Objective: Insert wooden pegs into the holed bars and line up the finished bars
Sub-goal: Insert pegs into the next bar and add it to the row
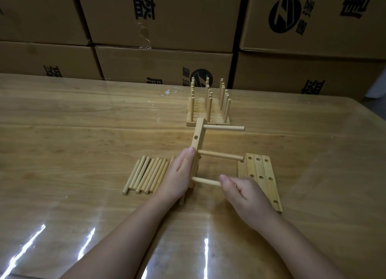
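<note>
pegs: pale natural wood
holed bars: light wood, dark round holes
tabletop: honey-brown grain, glossy white glare streaks
cardboard boxes: brown, black printed characters

A pale wooden holed bar is held nearly on end in the left hand. Three pegs jut from it to the right, with one empty hole between the upper two. The right hand pinches the lowest peg. Loose pegs lie side by side to its left, and blank bars lie flat to its right, holes up. Finished bars stand in a row behind, pegs upright.
</note>
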A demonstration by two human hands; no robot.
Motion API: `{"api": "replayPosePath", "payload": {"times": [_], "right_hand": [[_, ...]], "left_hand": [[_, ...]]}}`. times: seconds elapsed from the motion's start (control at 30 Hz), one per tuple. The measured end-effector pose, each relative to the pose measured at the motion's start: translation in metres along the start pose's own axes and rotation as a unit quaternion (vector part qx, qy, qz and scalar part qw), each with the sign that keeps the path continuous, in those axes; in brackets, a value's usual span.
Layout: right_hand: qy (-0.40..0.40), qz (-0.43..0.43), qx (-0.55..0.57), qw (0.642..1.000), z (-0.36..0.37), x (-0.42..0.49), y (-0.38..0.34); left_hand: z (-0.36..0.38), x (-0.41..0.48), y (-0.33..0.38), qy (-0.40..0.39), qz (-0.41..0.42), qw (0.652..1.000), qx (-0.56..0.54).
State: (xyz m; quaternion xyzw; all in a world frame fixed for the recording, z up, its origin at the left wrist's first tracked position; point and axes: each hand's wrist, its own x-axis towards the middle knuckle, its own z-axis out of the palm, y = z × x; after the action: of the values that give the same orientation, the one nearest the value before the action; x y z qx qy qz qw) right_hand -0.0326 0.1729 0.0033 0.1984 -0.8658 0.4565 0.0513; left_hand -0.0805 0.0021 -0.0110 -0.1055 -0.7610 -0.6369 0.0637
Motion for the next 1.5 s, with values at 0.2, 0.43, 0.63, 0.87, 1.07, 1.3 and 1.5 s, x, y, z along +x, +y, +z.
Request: {"api": "replayPosePath", "payload": {"times": [0.2,0.43,0.63,0.87,1.07,1.3,1.5], "right_hand": [[0.005,0.028,0.032,0.999,0.006,-0.001,-0.003],[0.003,0.039,0.040,0.998,0.009,-0.001,-0.003],[0.001,0.041,0.037,0.998,0.010,-0.001,-0.002],[0.038,0.080,0.147,0.985,0.003,0.003,-0.006],[0.176,0.086,0.138,0.971,-0.009,0.005,-0.003],[0.188,0.056,0.058,0.979,-0.009,0.008,0.003],[0.164,0.038,-0.029,0.985,-0.012,0.007,0.007]], "left_hand": [[-0.001,0.000,-0.003,0.000,0.002,1.000,-0.006],[0.000,-0.001,-0.001,0.003,0.000,1.000,-0.008],[-0.001,0.003,-0.008,-0.002,-0.012,1.000,0.007],[-0.002,0.003,-0.007,0.014,-0.019,1.000,0.003],[-0.002,0.001,-0.002,0.007,-0.012,1.000,0.009],[0.000,-0.003,0.005,-0.030,-0.008,0.999,0.043],[0.000,-0.003,0.005,-0.041,-0.015,0.998,0.049]]}}
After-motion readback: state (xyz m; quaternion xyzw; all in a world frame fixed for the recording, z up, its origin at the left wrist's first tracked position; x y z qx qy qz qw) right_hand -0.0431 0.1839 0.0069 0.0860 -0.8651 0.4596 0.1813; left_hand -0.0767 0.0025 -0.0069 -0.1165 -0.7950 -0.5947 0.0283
